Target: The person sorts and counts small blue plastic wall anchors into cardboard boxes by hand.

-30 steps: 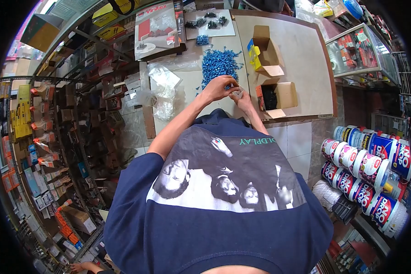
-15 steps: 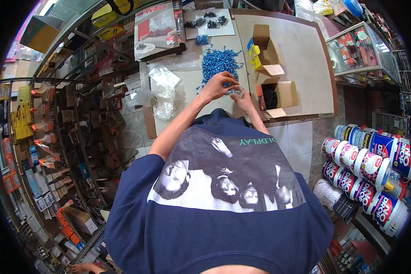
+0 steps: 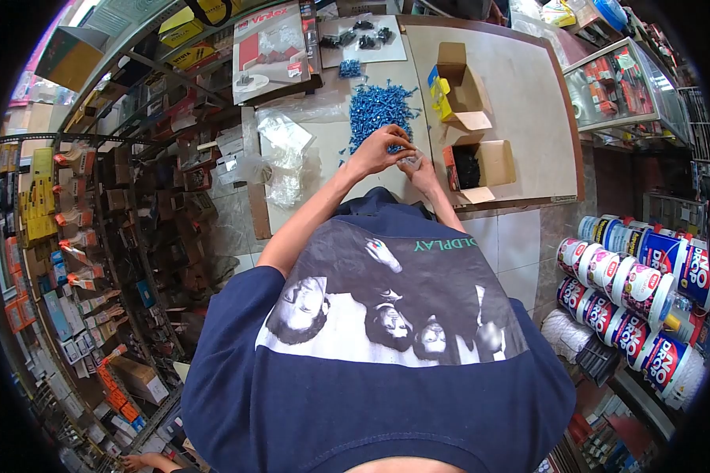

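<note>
A heap of small blue plastic plugs (image 3: pixel 379 106) lies on the pale counter (image 3: pixel 513 102). My left hand (image 3: pixel 379 150) is at the near edge of the heap, its fingertips pinched on a few blue plugs. Right beside it, almost touching, my right hand (image 3: pixel 423 172) holds a small clear bag (image 3: pixel 409 160) up by its mouth. What is inside the bag is too small to make out. My dark blue printed shirt (image 3: pixel 371 355) fills the lower half of the view.
Two open cardboard boxes stand right of my hands: one (image 3: pixel 477 165) with black parts, one (image 3: pixel 459 88) with yellow flaps. Clear bags (image 3: pixel 284 158) lie to the left. Paint tubs (image 3: pixel 639 284) are stacked at lower right, a glass case (image 3: pixel 623 87) beyond. Stocked shelves (image 3: pixel 95 236) line the left.
My left hand reached a little into the blue heap, then drew back to meet the right hand and the bag. The right hand barely shifted.
</note>
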